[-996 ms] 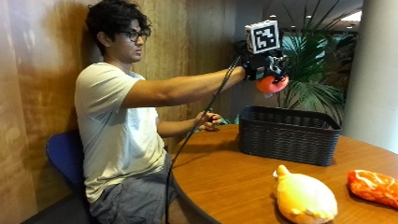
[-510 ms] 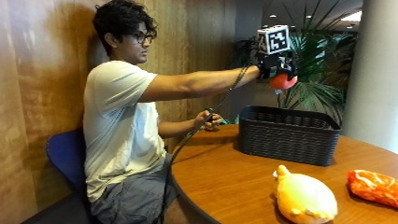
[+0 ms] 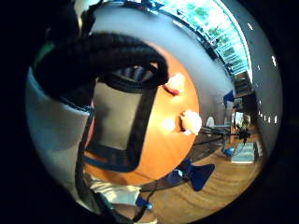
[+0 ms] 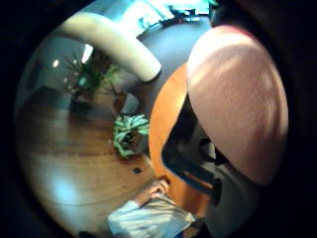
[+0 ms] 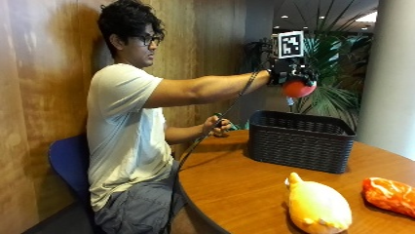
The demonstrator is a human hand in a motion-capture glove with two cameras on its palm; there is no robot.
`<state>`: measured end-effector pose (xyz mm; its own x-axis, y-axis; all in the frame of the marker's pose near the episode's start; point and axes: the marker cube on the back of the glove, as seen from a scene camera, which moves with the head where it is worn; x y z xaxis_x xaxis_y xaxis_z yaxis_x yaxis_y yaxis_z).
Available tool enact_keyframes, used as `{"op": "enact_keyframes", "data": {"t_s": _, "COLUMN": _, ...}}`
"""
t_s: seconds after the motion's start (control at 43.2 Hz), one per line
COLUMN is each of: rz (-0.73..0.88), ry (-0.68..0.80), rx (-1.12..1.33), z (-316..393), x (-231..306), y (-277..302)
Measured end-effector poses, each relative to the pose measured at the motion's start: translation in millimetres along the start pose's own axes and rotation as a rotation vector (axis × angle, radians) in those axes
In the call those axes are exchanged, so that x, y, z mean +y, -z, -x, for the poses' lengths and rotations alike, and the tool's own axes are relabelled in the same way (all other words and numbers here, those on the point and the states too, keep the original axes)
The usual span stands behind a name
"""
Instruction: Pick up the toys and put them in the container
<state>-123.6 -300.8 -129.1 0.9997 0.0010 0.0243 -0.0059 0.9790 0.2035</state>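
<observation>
The person's bare hand (image 5: 217, 126) rested at the table (image 5: 259, 185) edge. The gloved right hand (image 5: 290, 75) was stretched out above the dark woven container (image 5: 299, 140), fingers curled around a red toy (image 5: 299, 88). Further right, a yellow plush toy (image 5: 317, 207) and an orange toy (image 5: 390, 194) lay on the table.

Office lobby: wood-panelled wall (image 5: 39, 97), large potted plants (image 5: 334, 73), round pillar (image 5: 389, 73), polished floor (image 4: 74, 163).

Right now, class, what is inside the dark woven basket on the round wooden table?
Through the dark woven basket, the little-finger palm view shows only a bare grey floor; the gloved right hand and its red round toy cover one end.
</observation>
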Motion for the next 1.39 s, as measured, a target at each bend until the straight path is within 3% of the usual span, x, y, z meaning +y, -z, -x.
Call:
{"op": "enact_keyframes", "data": {"t_s": 0.463, "rz": 0.063, "ry": 0.008, "rx": 0.033, "z": -13, "x": 19, "y": 4}}
{"op": "enact_keyframes", "data": {"t_s": 0.741, "rz": 0.123, "ry": -0.018, "rx": 0.016, "z": -30, "x": 57, "y": -1}}
{"op": "enact_keyframes", "data": {"t_s": 0.903, "rz": 0.115, "ry": -0.019, "rx": 0.035, "z": -44, "x": 95, "y": -7}}
{"op": "enact_keyframes", "data": {"t_s": 1.042, "rz": 0.095, "ry": -0.122, "rx": 0.06, "z": -62, "x": 132, "y": -16}}
{"op": "enact_keyframes", "data": {"t_s": 1.112, "rz": 0.096, "ry": -0.087, "rx": 0.023, "z": -66, "x": 153, "y": -18}}
{"op": "enact_keyframes", "data": {"t_s": 1.251, "rz": 0.097, "ry": -0.2, "rx": 0.206, "z": -103, "x": 193, "y": -30}}
{"op": "enact_keyframes", "data": {"t_s": 1.39, "rz": 0.107, "ry": -0.029, "rx": 0.071, "z": -108, "x": 235, "y": -43}}
